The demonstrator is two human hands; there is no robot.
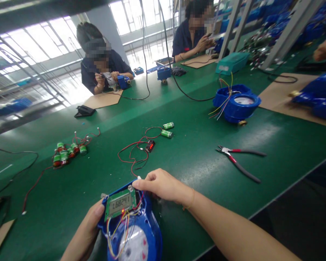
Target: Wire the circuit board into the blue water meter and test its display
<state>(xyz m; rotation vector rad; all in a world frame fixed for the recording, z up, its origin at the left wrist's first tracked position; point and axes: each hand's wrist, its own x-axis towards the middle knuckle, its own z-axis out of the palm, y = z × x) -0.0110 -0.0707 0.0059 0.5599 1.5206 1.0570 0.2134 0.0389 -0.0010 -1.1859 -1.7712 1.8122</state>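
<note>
A blue meter housing (152, 228) lies at the front of the green table, its round white dial facing up. On its upper part sits a green circuit board with a lit display (119, 203) and a small red light. My left hand (91, 224) grips the housing's left edge, thumb on top. At the top right corner, my right hand (160, 185) has thumb and fingers closed on the housing's edge, beside a white connector (138, 178). Red and black wires run from there to a small meter with red digits (150, 146) and two green batteries (167, 133).
Pliers (228, 150) lie open at the right on the green table (190, 159). Bundled green batteries (63, 156) are at the left. Another blue meter (237, 103) stands at the back right. Two people (105, 69) work across the table; another person's hand (324, 50) shows at far right.
</note>
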